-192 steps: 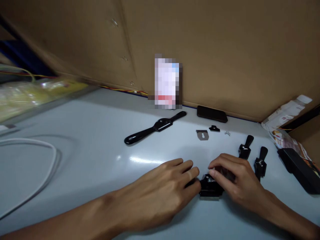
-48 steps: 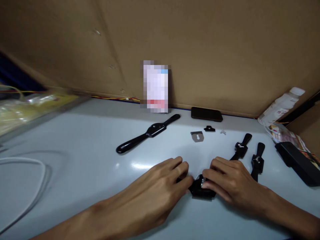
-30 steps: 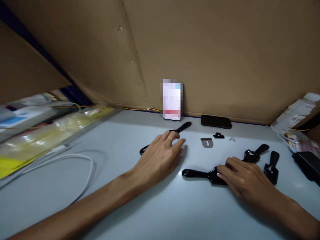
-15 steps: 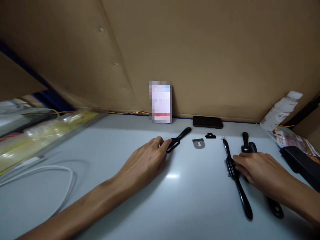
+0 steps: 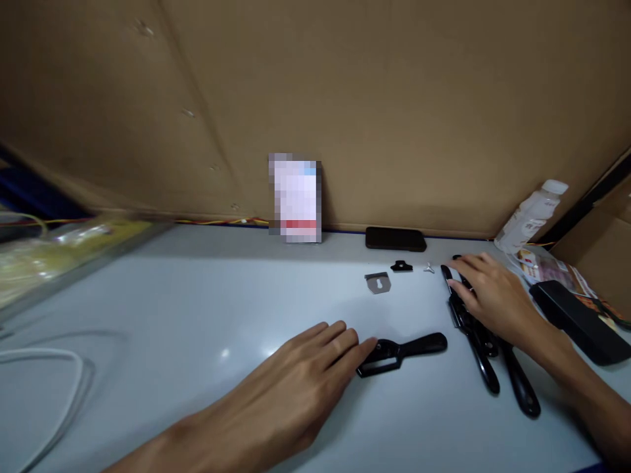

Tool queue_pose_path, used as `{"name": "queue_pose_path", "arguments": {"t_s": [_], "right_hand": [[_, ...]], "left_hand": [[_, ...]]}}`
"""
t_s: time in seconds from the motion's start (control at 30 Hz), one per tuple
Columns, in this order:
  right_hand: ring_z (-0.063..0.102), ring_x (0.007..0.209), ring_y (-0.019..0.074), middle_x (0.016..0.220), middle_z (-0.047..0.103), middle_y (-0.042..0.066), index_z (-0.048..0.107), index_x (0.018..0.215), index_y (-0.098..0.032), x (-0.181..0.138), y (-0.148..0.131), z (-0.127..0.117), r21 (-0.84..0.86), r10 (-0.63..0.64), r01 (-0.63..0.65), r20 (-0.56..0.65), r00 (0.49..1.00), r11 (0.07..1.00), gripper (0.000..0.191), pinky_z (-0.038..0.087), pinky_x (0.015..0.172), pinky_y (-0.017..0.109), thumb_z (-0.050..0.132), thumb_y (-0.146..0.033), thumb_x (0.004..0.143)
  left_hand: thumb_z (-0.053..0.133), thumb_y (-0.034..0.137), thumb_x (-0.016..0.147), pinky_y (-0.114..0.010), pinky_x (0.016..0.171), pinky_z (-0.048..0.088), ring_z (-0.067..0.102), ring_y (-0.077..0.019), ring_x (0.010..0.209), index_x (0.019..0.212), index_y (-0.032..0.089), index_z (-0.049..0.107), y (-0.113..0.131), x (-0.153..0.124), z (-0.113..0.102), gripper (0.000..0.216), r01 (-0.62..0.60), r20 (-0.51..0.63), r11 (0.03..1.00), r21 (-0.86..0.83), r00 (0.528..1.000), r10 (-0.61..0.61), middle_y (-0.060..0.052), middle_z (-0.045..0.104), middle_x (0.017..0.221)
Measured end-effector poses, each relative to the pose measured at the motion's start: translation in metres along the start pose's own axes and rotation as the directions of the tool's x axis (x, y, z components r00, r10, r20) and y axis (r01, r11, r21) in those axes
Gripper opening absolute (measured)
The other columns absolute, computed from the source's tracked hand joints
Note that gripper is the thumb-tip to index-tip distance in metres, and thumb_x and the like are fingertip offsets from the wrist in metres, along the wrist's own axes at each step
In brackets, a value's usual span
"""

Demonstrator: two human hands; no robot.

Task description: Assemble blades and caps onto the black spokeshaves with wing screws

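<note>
My left hand (image 5: 315,374) is closed on one end of a black spokeshave body (image 5: 382,360), whose free handle points right above the table. At the right, my right hand (image 5: 495,295) lies over several more black spokeshaves, its thumb and fingers around the upper handle of the nearest spokeshave (image 5: 477,348). The palm hides parts of the others. Between the hands and the back wall lie a grey metal blade (image 5: 384,278) with a keyhole slot, a small black cap plate (image 5: 401,266) and a small silver thumbscrew (image 5: 428,268).
A dark phone (image 5: 396,239) lies by the cardboard wall (image 5: 394,118), and a blurred-out screen (image 5: 298,197) leans there. Farther right are a plastic bottle (image 5: 530,217), a printed packet (image 5: 552,269) and a black case (image 5: 582,322). Plastic bags (image 5: 64,256) and a white cable (image 5: 73,374) sit left.
My left hand has brought its spokeshave nearer and turned it flatter. My right hand has shifted up the spokeshaves, which now lie closer together. The thumbscrew now lies apart from the handle. The view has swung right.
</note>
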State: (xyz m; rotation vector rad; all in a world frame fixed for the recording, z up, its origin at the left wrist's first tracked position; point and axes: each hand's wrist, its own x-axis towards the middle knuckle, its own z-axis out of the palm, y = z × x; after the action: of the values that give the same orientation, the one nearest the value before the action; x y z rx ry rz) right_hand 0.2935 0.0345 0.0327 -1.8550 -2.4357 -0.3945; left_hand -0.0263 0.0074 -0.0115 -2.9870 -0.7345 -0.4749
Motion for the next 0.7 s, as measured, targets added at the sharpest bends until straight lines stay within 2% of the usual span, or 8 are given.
{"name": "queue_pose_path", "arguments": {"t_s": [0.07, 0.17, 0.27, 0.37, 0.47, 0.57, 0.7], "right_hand": [[0.056, 0.119, 0.0317, 0.131, 0.064, 0.015, 0.060, 0.134, -0.015, 0.008, -0.004, 0.011, 0.047, -0.061, 0.063, -0.034, 0.998, 0.997, 0.037, 0.048, 0.094, 0.048, 0.045, -0.026, 0.101], [0.052, 0.128, 0.0299, 0.141, 0.060, 0.014, 0.054, 0.142, -0.016, 0.015, -0.009, 0.028, 0.113, -0.147, 0.151, -0.045, 0.988, 0.982, 0.041, 0.046, 0.102, 0.050, 0.045, -0.026, 0.102], [0.045, 0.139, 0.0298, 0.149, 0.053, 0.013, 0.049, 0.147, -0.017, 0.021, -0.017, 0.040, 0.162, -0.206, 0.210, -0.043, 0.978, 0.964, 0.045, 0.039, 0.111, 0.055, 0.041, -0.029, 0.105], [0.038, 0.145, 0.0284, 0.156, 0.045, 0.011, 0.042, 0.152, -0.020, 0.023, -0.028, 0.041, 0.204, -0.261, 0.260, -0.021, 0.965, 0.944, 0.049, 0.032, 0.117, 0.055, 0.038, -0.037, 0.107], [0.032, 0.148, 0.0280, 0.161, 0.034, 0.011, 0.036, 0.155, -0.024, 0.024, -0.041, 0.034, 0.243, -0.329, 0.315, 0.017, 0.944, 0.917, 0.054, 0.031, 0.118, 0.053, 0.039, -0.045, 0.106], [0.027, 0.150, 0.0304, 0.161, 0.033, 0.016, 0.042, 0.153, -0.020, 0.022, -0.052, 0.024, 0.305, -0.381, 0.342, 0.076, 0.921, 0.889, 0.053, 0.030, 0.119, 0.054, 0.040, -0.045, 0.106], [0.037, 0.146, 0.0294, 0.153, 0.047, 0.016, 0.055, 0.143, -0.018, 0.010, -0.058, 0.013, 0.346, -0.408, 0.362, 0.069, 0.910, 0.866, 0.046, 0.034, 0.117, 0.054, 0.043, -0.042, 0.105]], "left_hand": [[0.040, 0.002, 0.086, -0.043, 0.083, 0.057, 0.064, -0.0269, 0.094, 0.136, 0.011, 0.049, 0.003, -0.001, 0.001, 0.052, -0.011, -0.020, 1.000, 0.008, 1.000, 0.011, -0.012, 0.068, 0.104], [0.042, 0.001, 0.083, -0.044, 0.080, 0.058, 0.065, -0.0280, 0.090, 0.133, 0.009, 0.051, 0.004, 0.001, 0.000, 0.052, -0.023, -0.028, 1.000, 0.003, 0.999, 0.023, -0.013, 0.068, 0.102], [0.043, -0.001, 0.076, -0.045, 0.079, 0.058, 0.064, -0.0291, 0.091, 0.134, 0.008, 0.051, 0.005, 0.003, -0.002, 0.059, -0.026, -0.010, 1.000, 0.005, 1.000, 0.026, -0.013, 0.068, 0.102], [0.044, -0.003, 0.069, -0.044, 0.075, 0.058, 0.064, -0.0292, 0.089, 0.132, 0.008, 0.051, 0.005, 0.004, -0.004, 0.065, -0.018, 0.023, 1.000, 0.003, 1.000, 0.018, -0.013, 0.067, 0.100], [0.045, -0.003, 0.064, -0.044, 0.076, 0.058, 0.064, -0.0296, 0.090, 0.132, 0.008, 0.051, 0.005, 0.004, -0.002, 0.069, -0.015, 0.025, 1.000, -0.001, 1.000, 0.015, -0.014, 0.067, 0.103], [0.045, -0.003, 0.066, -0.043, 0.073, 0.057, 0.063, -0.0292, 0.088, 0.132, 0.009, 0.050, 0.005, 0.002, 0.001, 0.067, -0.011, 0.015, 1.000, 0.002, 1.000, 0.011, -0.013, 0.067, 0.103], [0.042, -0.003, 0.071, -0.043, 0.074, 0.057, 0.064, -0.0288, 0.088, 0.132, 0.010, 0.050, 0.004, 0.003, 0.001, 0.063, -0.025, -0.011, 1.000, 0.016, 1.000, 0.025, -0.013, 0.067, 0.101]]}}
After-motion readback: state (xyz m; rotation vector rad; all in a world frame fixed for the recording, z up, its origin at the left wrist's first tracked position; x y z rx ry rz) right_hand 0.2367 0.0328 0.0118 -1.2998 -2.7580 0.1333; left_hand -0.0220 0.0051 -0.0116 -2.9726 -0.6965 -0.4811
